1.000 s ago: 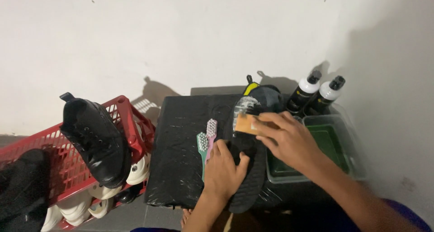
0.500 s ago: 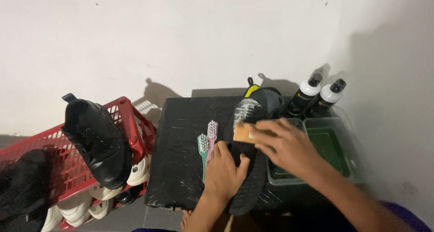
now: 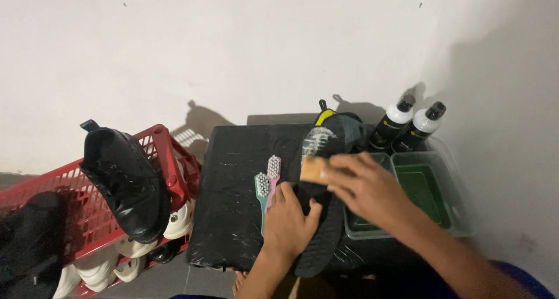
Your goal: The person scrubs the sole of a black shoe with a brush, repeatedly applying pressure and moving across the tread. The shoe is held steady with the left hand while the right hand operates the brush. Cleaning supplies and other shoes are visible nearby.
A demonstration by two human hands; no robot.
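Note:
A black shoe (image 3: 322,241) lies sole up on a black plastic-wrapped surface (image 3: 233,188). My left hand (image 3: 288,220) presses down on the middle of the sole and holds it steady. My right hand (image 3: 364,185) grips an orange sponge (image 3: 312,170) against the sole near the foamy toe end (image 3: 317,140). Two small brushes, one green (image 3: 262,194) and one pink (image 3: 272,174), lie just left of my left hand.
Two black bottles with white collars (image 3: 396,124) stand by the wall at the right. A clear tub with a green inside (image 3: 434,188) sits beside the shoe. At the left, a red basket (image 3: 169,159) holds a black shoe (image 3: 125,182) and white shoes.
My right hand has slid the sponge a little down and left along the sole, back from the toe. My left hand stays on the shoe.

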